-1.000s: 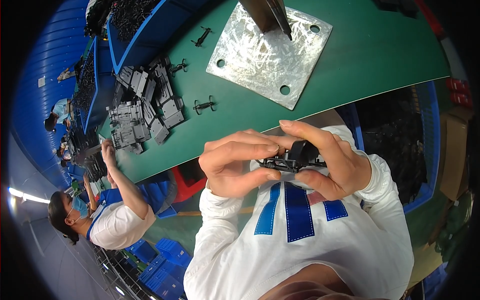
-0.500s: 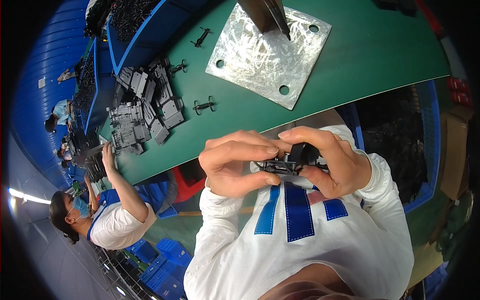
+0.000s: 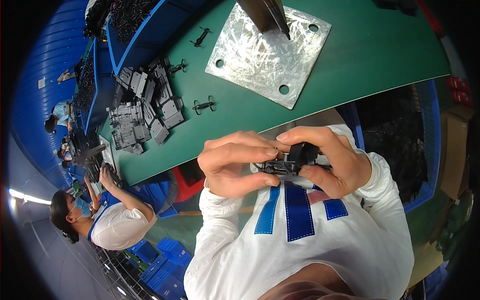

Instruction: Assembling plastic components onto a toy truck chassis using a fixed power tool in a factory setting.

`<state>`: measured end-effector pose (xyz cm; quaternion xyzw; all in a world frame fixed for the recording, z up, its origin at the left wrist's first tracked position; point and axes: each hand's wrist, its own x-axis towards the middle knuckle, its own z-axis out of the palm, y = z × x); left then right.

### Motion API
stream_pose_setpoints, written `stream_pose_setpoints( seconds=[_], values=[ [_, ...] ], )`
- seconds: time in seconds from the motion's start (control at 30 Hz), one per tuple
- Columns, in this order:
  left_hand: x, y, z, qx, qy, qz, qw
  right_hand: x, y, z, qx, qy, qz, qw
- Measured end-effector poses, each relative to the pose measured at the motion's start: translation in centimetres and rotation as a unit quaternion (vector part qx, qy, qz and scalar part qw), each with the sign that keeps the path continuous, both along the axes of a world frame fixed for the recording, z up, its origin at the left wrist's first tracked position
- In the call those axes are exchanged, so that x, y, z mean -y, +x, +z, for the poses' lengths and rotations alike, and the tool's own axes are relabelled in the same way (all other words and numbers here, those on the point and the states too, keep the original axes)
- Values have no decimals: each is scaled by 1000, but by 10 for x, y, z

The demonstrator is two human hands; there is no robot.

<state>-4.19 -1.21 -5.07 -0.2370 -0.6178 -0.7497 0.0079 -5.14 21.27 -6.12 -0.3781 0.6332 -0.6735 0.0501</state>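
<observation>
Between my two hands, in front of my chest and off the table's near edge, is a small black plastic part (image 3: 283,165) with thin arms and a rounded block at its right end. My left hand (image 3: 235,162) pinches its left end between thumb and fingers. My right hand (image 3: 335,162) grips the right end, thumb below and index finger over the top. The fingers hide some of the part. Similar slim black clips lie on the green table: one near clip (image 3: 203,105), one by the pile (image 3: 178,67) and one farther back (image 3: 200,37).
A metal plate (image 3: 245,65) with corner holes carries an upright post on the green table (image 3: 370,55). Left of it is a pile of black plastic parts (image 3: 145,107) beside blue bins (image 3: 120,55). A blue crate (image 3: 434,150) stands at right. A masked co-worker (image 3: 120,220) works at left.
My hands keep their hold on the black part, with only slight finger shifts. The co-worker's raised hand has come down toward the bench.
</observation>
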Motion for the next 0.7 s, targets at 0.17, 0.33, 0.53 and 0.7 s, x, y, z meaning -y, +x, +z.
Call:
stream_pose_setpoints(
  seconds=[0.17, 0.33, 0.53, 0.7],
  values=[
    [-1, 4, 4, 1, -42, 36, 998, 1, -1, 2, 12, -6, 4, 1000],
    [-18, 3, 1, -50, -106, 224, 967, 3, 0, 1, 231, -90, 77, 966],
    [-8, -2, 1, -171, -258, 206, 929, 9, 2, 1, 407, -192, 141, 882],
    [-14, -6, -1, -175, -252, 230, 923, 13, 1, 0, 442, -222, 148, 856]
  ],
)
